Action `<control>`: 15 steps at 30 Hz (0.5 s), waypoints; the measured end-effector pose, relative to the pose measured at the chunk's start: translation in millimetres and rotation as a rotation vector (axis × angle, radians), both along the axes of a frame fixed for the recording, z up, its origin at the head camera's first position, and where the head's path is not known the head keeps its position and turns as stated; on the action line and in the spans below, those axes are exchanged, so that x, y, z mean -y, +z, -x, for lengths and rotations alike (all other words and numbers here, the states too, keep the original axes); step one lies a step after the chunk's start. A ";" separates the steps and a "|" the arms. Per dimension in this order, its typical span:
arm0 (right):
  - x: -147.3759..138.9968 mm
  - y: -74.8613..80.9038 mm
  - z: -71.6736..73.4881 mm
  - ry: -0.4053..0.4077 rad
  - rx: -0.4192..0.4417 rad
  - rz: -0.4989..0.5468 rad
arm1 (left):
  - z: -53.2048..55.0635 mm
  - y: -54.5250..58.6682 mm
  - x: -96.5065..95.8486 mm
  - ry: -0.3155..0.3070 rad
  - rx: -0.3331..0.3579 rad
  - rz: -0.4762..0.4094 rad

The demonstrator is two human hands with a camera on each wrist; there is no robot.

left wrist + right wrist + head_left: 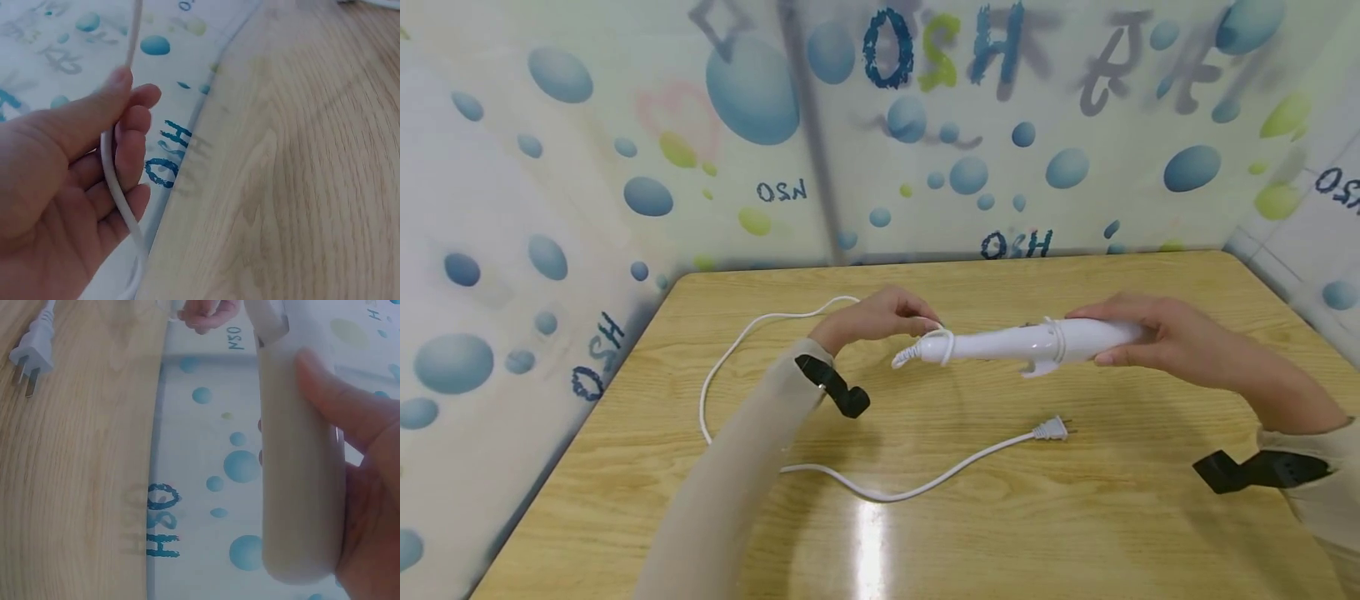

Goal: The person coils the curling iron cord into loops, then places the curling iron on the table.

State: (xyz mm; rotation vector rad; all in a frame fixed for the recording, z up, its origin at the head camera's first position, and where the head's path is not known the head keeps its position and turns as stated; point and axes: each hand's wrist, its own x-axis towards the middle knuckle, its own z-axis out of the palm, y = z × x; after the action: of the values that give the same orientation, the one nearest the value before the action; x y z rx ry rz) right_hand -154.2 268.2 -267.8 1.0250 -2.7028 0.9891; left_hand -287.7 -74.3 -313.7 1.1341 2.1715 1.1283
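A white curling iron (1000, 345) with a small tab under its middle is held level above the table. My right hand (1180, 337) grips its thick, rounded end, thumb along one side in the right wrist view. The white power cord (722, 367) leaves the ribbed sleeve (906, 357) at the thin end. One turn of cord circles the body near that end, another near the tab. Beside the thin end, my left hand (880, 317) pinches the cord between thumb and index finger; in the left wrist view the cord (112, 175) runs down across the curled fingers.
The cord trails over the wooden table (1112, 517) in a wide loop on the left, passing behind the left forearm. Its two-pin plug (1051, 429) lies near the table's middle. A patterned curtain (925, 167) hangs behind and at the sides.
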 end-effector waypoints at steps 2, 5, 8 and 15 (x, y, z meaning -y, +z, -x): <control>-0.1 -0.7 0.7 0.048 0.028 -0.005 | -0.4 1.3 -1.1 0.031 -0.031 0.018; 0.5 -1.9 1.8 0.092 0.061 -0.037 | -1.8 5.1 -0.6 0.105 -0.060 0.043; 1.5 -4.3 2.9 0.109 0.085 -0.083 | -4.6 11.8 0.4 0.167 -0.069 0.041; 2.0 -10.6 3.8 0.050 0.135 -0.163 | -13.5 30.7 -4.6 0.209 -0.087 -0.033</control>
State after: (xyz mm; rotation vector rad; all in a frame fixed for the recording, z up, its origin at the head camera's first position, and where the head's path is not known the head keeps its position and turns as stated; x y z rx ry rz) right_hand -158.0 266.2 -278.3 1.0958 -2.9231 0.8880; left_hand -274.2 -69.7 -283.1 1.0054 2.3918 1.2268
